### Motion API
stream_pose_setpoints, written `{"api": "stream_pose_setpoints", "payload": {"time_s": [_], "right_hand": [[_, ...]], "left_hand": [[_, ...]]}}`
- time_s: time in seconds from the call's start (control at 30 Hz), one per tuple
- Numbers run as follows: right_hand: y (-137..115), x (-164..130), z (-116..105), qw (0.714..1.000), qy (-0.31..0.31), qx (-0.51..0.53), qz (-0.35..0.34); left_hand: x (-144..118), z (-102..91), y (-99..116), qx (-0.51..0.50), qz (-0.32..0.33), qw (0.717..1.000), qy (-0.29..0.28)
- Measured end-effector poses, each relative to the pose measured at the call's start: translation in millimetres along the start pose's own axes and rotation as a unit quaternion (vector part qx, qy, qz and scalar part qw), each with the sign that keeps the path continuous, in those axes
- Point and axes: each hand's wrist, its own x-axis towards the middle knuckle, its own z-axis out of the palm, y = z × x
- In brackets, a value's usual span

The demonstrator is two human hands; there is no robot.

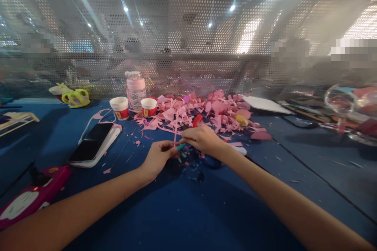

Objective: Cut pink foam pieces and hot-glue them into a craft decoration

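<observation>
- Two bare hands meet at the middle of my head view, above the dark blue felt-like table top (182, 211).
- I read the left hand (157, 157) as pinched narrow on the lower end of a thin pink paper strip (176, 131), which rises almost upright from the fingers toward the scrap pile.
- Right hand (202, 139) is curled, fingers closed on a small teal stick-like tool (181, 146); its tip sits just beside the strip, at the left fingertips. I cannot tell what kind of tool it is.
- Small pink and dark crumbs of paper lie on the cloth directly under both hands.
- Just behind the hands: a wide heap of pink cut-paper scraps (212, 111), with a red piece and a yellow piece mixed in.
- At the left edge of the heap stand two small white paper cups with red bands (149, 106), upright, near each other but apart.
- Between and behind them stands a clear plastic bottle with a pink lid (136, 88).
- Left of the hands, well apart: a black smartphone lying on a white case (92, 146), screen dark.
- Near left corner: a magenta and white device (32, 196), partly cut off.
- Far left: a yellow-green plastic toy-like object (77, 98).
- Right of the heap: a white flat sheet (265, 104).
- Far right: a clear glass vessel (347, 106), blurred.
- A perforated metal screen (188, 31) closes the back of the bench.
</observation>
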Motion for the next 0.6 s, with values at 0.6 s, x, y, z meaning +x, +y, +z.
{"api": "stream_pose_setpoints", "payload": {"time_s": [0.6], "right_hand": [[-0.5,1.0,2.4,0.992,0.018,-0.098,0.074]], "left_hand": [[-0.2,-1.5,-1.6,0.048,0.025,0.998,-0.018]]}}
